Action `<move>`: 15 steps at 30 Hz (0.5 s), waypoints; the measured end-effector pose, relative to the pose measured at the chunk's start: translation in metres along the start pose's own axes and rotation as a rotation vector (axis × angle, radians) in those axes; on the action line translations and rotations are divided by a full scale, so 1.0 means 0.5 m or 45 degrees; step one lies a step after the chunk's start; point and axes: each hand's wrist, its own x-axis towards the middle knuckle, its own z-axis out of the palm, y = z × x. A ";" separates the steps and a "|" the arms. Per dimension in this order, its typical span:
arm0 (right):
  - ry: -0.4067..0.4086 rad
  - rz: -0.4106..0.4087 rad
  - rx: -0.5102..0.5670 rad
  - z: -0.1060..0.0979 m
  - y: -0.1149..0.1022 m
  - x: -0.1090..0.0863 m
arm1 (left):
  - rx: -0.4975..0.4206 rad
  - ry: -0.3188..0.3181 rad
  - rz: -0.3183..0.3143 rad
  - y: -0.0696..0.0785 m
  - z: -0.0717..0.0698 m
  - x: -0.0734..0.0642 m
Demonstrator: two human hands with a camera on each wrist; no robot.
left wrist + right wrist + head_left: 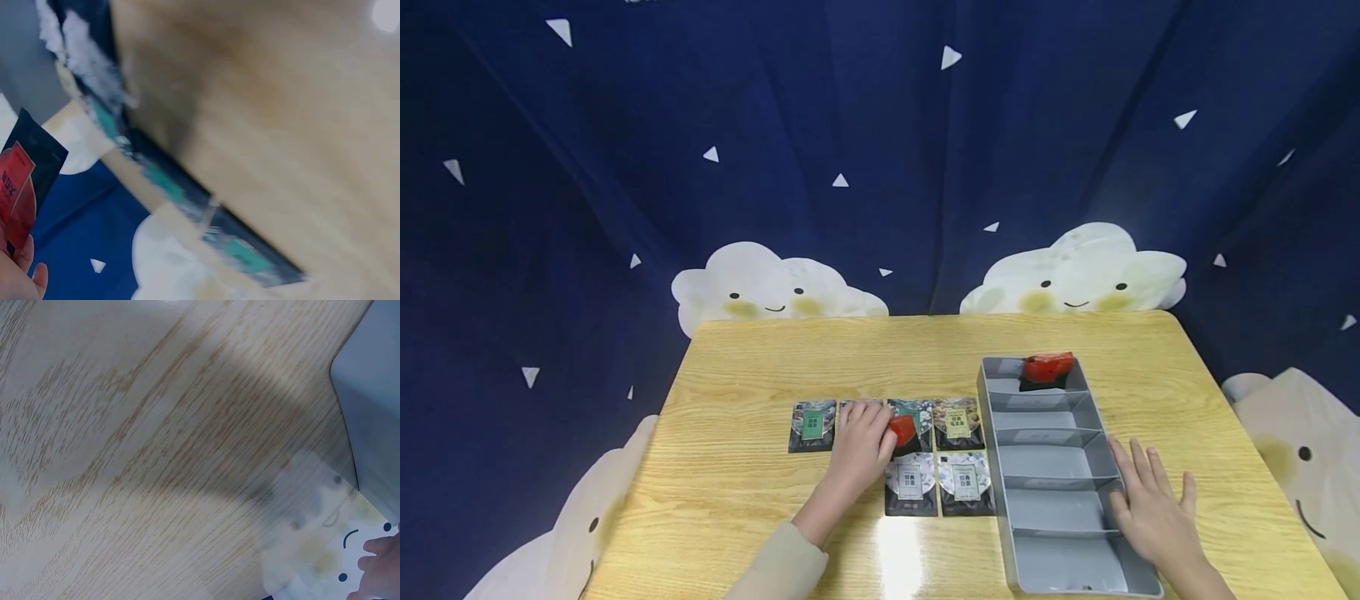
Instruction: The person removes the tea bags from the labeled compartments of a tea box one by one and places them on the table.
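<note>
My left hand [859, 442] pinches a red-and-black tea packet [902, 431] above the laid-out packets, over a partly covered green-label packet [919, 408]. The left wrist view shows the held packet [25, 181] tilted up, its lower end in the fingers. A grey divided box [1056, 462] stands to the right, with another red packet [1048, 367] upright in its far compartment. Resting along the box's right side, my right hand [1153, 508] has its fingers spread. Only some of its fingertips [370, 545] appear in the right wrist view's corner, near the box.
Left of the box lie two white-label packets [911, 485], a yellow-label packet [958, 423] and a green-label packet [812, 425]. Another packet is mostly hidden under my left hand. Behind the wooden table [737, 483] hangs a dark blue curtain [880, 150] with clouds.
</note>
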 end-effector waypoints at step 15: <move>0.000 -0.004 -0.016 0.001 0.003 0.002 | -0.021 -0.150 -0.121 -0.077 0.015 -0.105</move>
